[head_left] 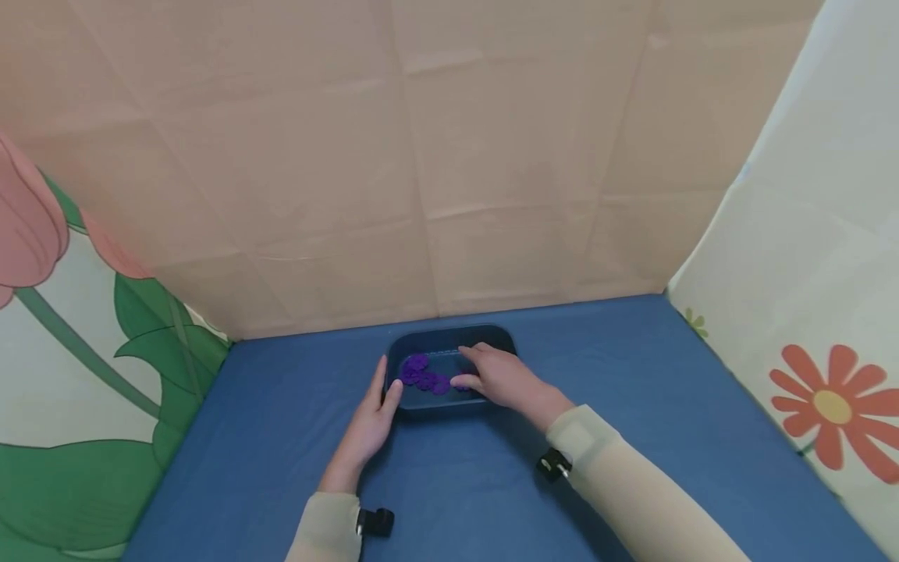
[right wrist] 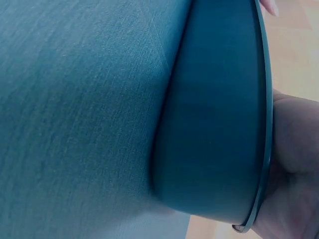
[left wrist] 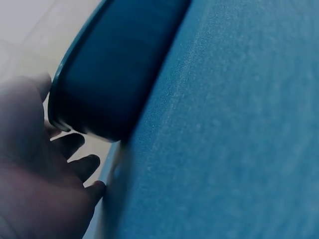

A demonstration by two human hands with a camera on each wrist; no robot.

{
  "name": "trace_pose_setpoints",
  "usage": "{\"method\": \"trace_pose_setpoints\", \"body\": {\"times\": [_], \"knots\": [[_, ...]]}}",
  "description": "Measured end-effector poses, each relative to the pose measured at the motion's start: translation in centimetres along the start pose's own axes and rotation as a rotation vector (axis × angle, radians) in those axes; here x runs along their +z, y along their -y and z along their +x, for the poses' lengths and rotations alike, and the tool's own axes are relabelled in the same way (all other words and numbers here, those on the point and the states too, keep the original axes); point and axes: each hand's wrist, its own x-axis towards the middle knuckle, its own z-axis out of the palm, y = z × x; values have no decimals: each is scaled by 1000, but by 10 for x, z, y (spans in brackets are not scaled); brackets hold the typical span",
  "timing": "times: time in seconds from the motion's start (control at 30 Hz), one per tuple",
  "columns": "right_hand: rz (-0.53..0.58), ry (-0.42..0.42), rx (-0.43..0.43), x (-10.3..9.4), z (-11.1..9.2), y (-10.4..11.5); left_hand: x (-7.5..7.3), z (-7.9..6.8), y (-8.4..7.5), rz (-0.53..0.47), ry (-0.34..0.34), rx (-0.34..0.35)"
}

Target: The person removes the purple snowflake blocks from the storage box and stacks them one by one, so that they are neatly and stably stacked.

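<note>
Bin: a dark blue, rectangular, round-cornered bin point(head_left: 442, 341), smooth and probably plastic, standing on a blue cloth-like table covering point(head_left: 281, 437).
Purple pieces: small, scallop-edged purple pieces point(head_left: 424, 380) lie inside the bin, overlapping on the left part of its floor; they are too small to count.
Left hand: the left hand point(head_left: 368, 421) is at the bin's left end, thumb at the rim by the near-left corner, other fingers extended outside the wall; the spread is wide, and how firmly it presses cannot be told.
Right hand: the right hand point(head_left: 506, 378) reaches over the bin's right part, thumb and index finger apart; more purple shows just beside the thumb, but whether the hidden fingers hold any of it cannot be told.
Piece handling: probably light and thin, with little to crush; overlapping ones could come up together. A fingertip pinch on opposite edges should suit them best.
Bin handling: it looks stiff and fairly light, so a sideways push might slide it; the smooth walls could be slippery, making the lipped rim the surest hold.
Backdrop: a creased beige sheet point(head_left: 421, 195) hangs beyond the bin; a white panel with a red flower point(head_left: 832, 406) stands well to its right.
</note>
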Motion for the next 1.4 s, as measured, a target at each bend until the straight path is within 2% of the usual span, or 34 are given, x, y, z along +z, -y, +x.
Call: {"method": "trace_pose_setpoints", "body": {"times": [0.23, 0.43, 0.77, 0.93, 1.07, 1.2, 1.4], "knots": [[3, 57, -19, -8, 3, 4, 0, 2, 7, -35, -11, 29], [72, 104, -51, -11, 8, 5, 0, 3, 9, -59, -12, 45], [199, 171, -28, 0, 23, 4, -1, 4, 9, -81, -15, 62], [260, 186, -23, 7, 28, 7, 0, 4, 11, -88, -12, 74], [288, 187, -23, 11, 29, 8, 1, 6, 13, -85, -12, 57], [294, 191, -31, 13, 30, 8, 2, 6, 14, -89, -11, 41], [241, 194, -17, 18, 34, 7, 1, 5, 15, -95, -1, 33]]}}
